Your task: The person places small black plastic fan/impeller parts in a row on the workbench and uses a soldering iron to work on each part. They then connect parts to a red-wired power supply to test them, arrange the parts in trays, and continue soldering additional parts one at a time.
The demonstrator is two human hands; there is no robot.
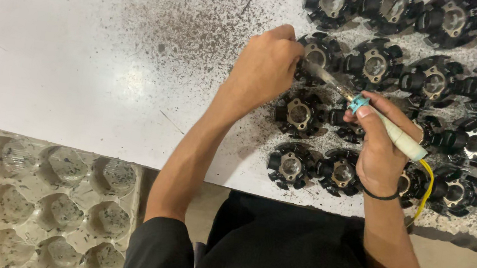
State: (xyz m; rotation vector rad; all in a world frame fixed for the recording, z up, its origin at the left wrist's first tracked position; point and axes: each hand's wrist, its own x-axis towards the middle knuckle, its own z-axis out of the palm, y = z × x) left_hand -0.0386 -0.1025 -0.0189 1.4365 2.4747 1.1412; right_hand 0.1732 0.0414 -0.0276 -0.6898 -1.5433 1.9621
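Parts in rows on my table

Coil cores fill the table from twelve to three o'clock; a moulded tray sits below its edge at eight.

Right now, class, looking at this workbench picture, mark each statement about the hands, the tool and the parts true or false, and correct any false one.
1. The right hand holds a soldering iron with a yellow cord. True.
2. The left hand rests in the moulded tray. False: it is on a black stator part on the table.
3. The black parts lie in rows on the white table. True.
4. The tray's pockets are full of black parts. False: they hold only dark specks.
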